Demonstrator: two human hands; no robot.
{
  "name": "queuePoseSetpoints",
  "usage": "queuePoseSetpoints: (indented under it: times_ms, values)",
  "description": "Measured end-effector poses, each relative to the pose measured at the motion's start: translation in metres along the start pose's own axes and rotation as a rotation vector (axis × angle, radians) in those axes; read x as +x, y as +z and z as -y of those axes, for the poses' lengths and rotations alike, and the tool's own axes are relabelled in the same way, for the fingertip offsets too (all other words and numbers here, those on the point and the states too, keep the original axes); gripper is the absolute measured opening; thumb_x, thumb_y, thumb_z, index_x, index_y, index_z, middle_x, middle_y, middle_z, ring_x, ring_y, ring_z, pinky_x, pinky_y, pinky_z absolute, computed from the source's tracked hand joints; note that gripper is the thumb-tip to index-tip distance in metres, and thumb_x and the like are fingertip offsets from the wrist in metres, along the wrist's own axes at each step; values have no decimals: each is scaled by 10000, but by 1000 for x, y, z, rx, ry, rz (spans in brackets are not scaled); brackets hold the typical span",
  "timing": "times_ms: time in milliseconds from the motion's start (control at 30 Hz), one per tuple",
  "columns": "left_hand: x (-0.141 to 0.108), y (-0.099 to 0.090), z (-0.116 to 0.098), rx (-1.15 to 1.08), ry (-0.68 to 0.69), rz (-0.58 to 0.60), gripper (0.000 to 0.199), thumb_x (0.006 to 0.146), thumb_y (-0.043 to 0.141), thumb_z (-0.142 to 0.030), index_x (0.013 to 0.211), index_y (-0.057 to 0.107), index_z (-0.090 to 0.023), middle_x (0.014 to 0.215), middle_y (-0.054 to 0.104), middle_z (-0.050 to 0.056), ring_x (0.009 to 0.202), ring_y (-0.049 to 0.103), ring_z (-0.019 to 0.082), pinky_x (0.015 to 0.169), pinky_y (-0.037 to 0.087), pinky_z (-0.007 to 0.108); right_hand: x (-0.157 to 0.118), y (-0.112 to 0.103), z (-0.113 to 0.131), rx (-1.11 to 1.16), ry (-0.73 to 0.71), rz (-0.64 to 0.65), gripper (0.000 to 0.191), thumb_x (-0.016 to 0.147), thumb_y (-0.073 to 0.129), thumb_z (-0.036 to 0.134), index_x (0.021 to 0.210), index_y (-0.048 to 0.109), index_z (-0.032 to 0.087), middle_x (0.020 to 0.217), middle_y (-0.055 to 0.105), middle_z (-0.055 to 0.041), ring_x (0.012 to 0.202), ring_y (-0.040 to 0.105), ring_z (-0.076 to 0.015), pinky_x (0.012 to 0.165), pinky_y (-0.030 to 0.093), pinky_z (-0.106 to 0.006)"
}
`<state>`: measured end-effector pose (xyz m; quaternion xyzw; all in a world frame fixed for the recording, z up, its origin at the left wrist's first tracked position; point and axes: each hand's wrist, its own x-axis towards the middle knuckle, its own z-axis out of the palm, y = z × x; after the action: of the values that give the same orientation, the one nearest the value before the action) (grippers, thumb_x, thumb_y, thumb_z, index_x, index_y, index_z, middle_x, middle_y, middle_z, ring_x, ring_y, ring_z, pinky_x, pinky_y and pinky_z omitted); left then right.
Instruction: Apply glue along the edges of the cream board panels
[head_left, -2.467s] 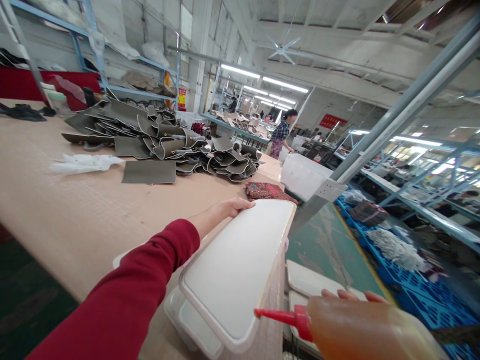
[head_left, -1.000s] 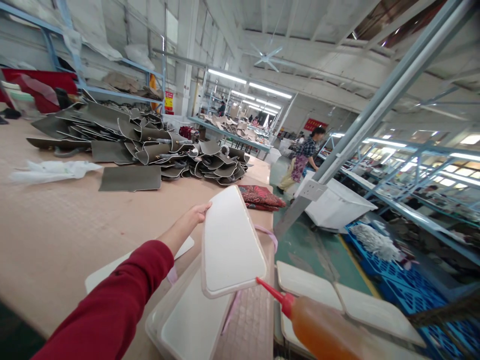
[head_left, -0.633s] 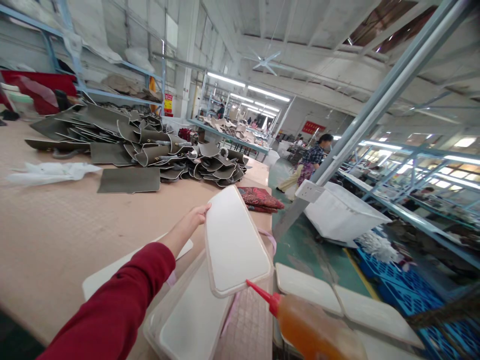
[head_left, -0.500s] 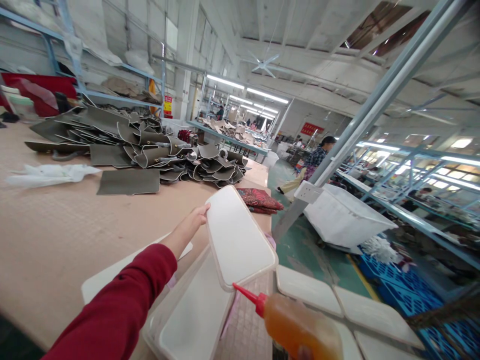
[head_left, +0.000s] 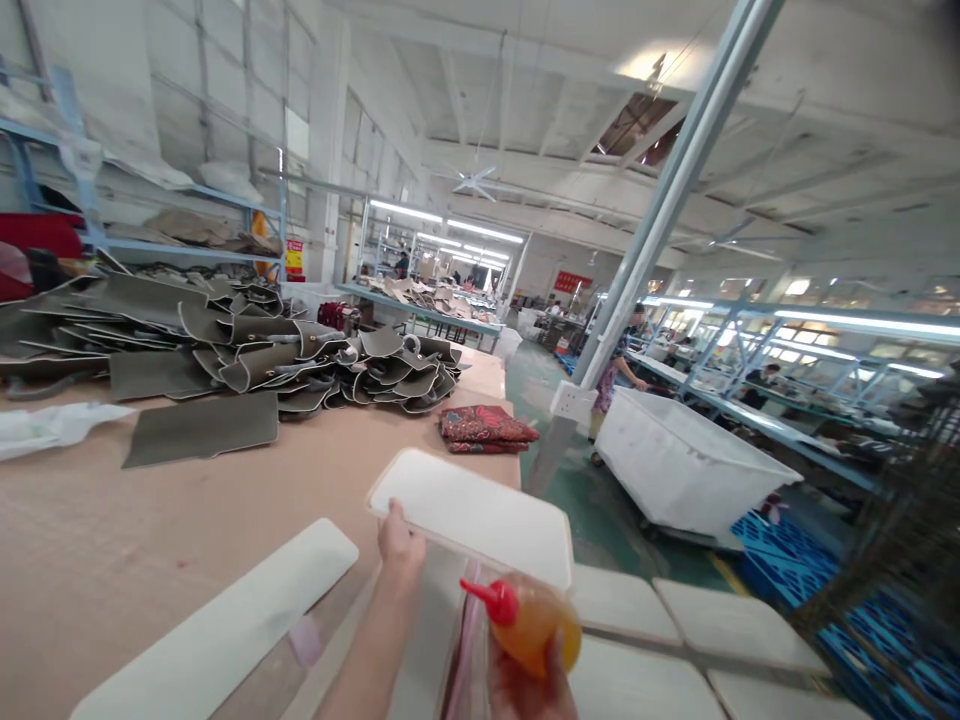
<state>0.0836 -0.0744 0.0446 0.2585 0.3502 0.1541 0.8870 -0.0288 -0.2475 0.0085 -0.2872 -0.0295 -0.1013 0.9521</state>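
My left hand [head_left: 400,540] grips the near left edge of a white rounded panel [head_left: 480,505], its thumb on the top face. The panel is held up, tilted, past the table's edge. In my right hand [head_left: 529,685] is a squeeze bottle [head_left: 536,625] of amber liquid with a red nozzle pointing left, just below the panel's near edge. Another long white panel [head_left: 225,625] lies on the table to the left. More white panels [head_left: 772,625] sit in rows at the lower right.
On the brown table [head_left: 67,530] are piled grey-green pieces [head_left: 255,345] and folded red patterned cloth [head_left: 487,425]. A slanted metal post [head_left: 645,240], a white cart [head_left: 686,465] and a person [head_left: 611,375] stand to the right.
The held panel has turned from steeply slanted to nearly crosswise and is lower in view. The bottle has moved left, and my right hand shows more. The person stands behind the cart.
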Motion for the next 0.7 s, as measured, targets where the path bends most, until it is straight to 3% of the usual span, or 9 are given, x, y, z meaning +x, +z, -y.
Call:
queuePoseSetpoints:
  times_ms: [67, 167, 300, 400, 467, 533, 633, 700]
  values:
    - [-15, -5, 9, -28, -29, -2, 353, 936, 350, -206, 1278, 433, -220, 1019, 684, 63, 1060, 616, 139, 795, 531, 183, 6, 4, -6, 45, 20, -58, 223, 773, 669, 357, 957, 689, 233, 881, 719, -50, 858, 678, -214, 759, 565, -383]
    - [-31, -17, 11, -72, -101, 85, 351, 906, 345, -174, 1200, 534, -209, 968, 703, 76, 1016, 640, 172, 809, 545, 240, 15, 7, -4, 101, 37, -119, 267, 734, 706, 390, 953, 691, 237, 926, 716, -49, 903, 667, -209, 784, 559, -379]
    - [-50, -64, 13, -41, -192, 356, 294, 862, 462, -237, 1130, 580, -202, 1038, 680, 78, 981, 646, 215, 813, 530, 347, 22, 4, -1, 158, 43, -175, 297, 688, 745, 405, 937, 695, 252, 965, 713, -30, 908, 664, -187, 774, 561, -329]
    - [-62, -107, 9, 306, -362, 602, 326, 750, 645, -340, 1009, 635, -141, 980, 675, 121, 931, 650, 274, 798, 495, 391, 22, 2, 3, 181, 75, -191, 289, 673, 756, 413, 899, 704, 241, 920, 720, -32, 863, 674, -182, 743, 567, -309]
    - [-66, -114, -6, 631, -318, 777, 376, 653, 739, -344, 938, 660, -112, 912, 677, 139, 885, 652, 283, 829, 465, 397, 18, 2, 5, 185, 110, -183, 287, 685, 747, 407, 905, 703, 228, 919, 720, -41, 861, 675, -184, 728, 569, -305]
    - [-64, -94, -28, 856, -70, 865, 460, 654, 731, -385, 1041, 646, -150, 997, 663, 125, 912, 633, 278, 858, 437, 402, 11, 3, 7, 183, 144, -168, 297, 699, 734, 414, 918, 702, 216, 926, 719, -49, 856, 676, -182, 714, 567, -290]
    - [-51, -32, -56, 1173, 413, 936, 582, 608, 739, -382, 1135, 612, -170, 1198, 595, 147, 1132, 512, 315, 978, 347, 406, 0, 8, 5, 174, 184, -139, 294, 694, 734, 431, 910, 706, 234, 932, 719, -37, 858, 676, -168, 729, 556, -260]
    - [-39, 7, -59, 1369, 560, 971, 687, 564, 752, -376, 1198, 579, -179, 1320, 512, 151, 1265, 382, 343, 1046, 255, 407, -7, 13, 2, 160, 201, -119, 292, 686, 727, 468, 892, 710, 262, 924, 720, -22, 852, 677, -159, 730, 552, -245]
